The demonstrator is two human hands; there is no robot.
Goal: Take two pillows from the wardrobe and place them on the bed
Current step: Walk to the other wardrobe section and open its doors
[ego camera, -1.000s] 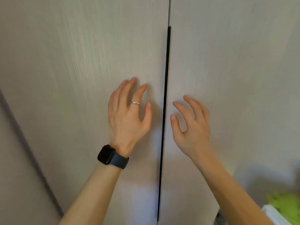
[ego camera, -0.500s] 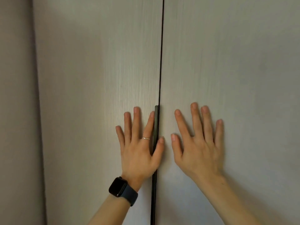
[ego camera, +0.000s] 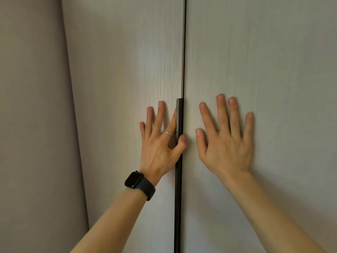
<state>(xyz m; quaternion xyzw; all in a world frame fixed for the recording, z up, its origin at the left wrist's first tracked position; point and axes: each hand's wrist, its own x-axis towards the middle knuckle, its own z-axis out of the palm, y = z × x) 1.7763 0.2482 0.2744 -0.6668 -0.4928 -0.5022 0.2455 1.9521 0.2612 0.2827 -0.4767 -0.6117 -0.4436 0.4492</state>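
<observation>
Two pale wood-grain wardrobe doors fill the view, the left door [ego camera: 127,70] and the right door [ego camera: 264,61], both closed with a thin dark seam between them. A long black handle strip [ego camera: 178,179] runs down the left door's inner edge. My left hand [ego camera: 160,143], with a ring and a black watch, lies against the left door, its thumb hooked around the handle strip and its fingers spread. My right hand [ego camera: 226,143] rests flat on the right door with fingers apart, holding nothing. No pillows or bed are in sight.
A plain grey-beige wall [ego camera: 32,125] stands to the left of the wardrobe, meeting the left door's outer edge.
Both hands moved up onto the doors and spread flat. My left thumb has since curled around the black handle strip. The view tilted up, and the green thing at bottom right left the frame.
</observation>
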